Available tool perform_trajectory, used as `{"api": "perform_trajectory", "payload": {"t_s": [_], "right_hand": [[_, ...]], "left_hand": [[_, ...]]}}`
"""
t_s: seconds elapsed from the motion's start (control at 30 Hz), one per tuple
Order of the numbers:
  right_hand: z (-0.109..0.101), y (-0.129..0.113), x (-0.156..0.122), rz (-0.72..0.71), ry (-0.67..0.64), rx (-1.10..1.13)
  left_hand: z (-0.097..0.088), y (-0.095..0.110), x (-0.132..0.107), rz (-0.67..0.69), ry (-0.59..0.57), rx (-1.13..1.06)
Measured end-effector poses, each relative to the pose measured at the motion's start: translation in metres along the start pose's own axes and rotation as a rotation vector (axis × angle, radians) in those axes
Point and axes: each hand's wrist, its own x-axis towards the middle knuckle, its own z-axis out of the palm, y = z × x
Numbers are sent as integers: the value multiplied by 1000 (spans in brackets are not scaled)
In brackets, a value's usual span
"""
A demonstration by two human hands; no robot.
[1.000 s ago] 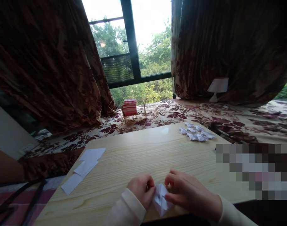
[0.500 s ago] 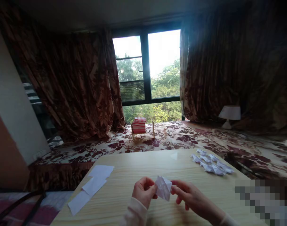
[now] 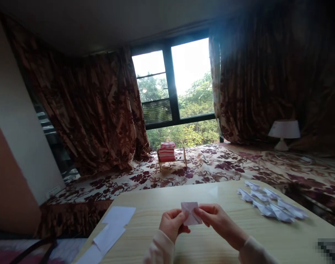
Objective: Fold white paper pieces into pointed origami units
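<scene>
A small folded white paper piece [image 3: 191, 213] is held up above the light wooden table [image 3: 217, 242]. My left hand [image 3: 172, 225] pinches its left edge with thumb and fingers closed. My right hand [image 3: 219, 223] pinches its right edge, fingers curled. Both sleeves are cream-coloured. A pile of several finished folded paper pieces [image 3: 270, 205] lies on the table to the right. Flat white paper sheets [image 3: 111, 227] lie at the table's left edge.
Beyond the table is a surface covered in a dark red floral cloth [image 3: 211, 165]. A small wooden rack with a red striped stack [image 3: 167, 152] stands near the window [image 3: 181, 88]. A white lamp [image 3: 284, 132] sits at the right. Heavy patterned curtains hang on both sides.
Both hands lifted the folded paper off the table and turned it flatter toward the camera. The view tilted upward, so more of the room and ceiling shows.
</scene>
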Motion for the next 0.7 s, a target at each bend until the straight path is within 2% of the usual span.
{"api": "perform_trajectory", "payload": {"t_s": [0.17, 0.37, 0.57, 0.7], "right_hand": [[1, 6, -5, 4, 15, 8], [15, 4, -8, -1, 23, 22], [18, 1, -9, 7, 64, 18], [20, 1, -10, 24, 46, 17]], "left_hand": [[4, -6, 0, 93, 59, 17], [14, -2, -13, 257, 160, 43], [14, -2, -14, 302, 257, 26], [11, -5, -11, 292, 273, 23]]}}
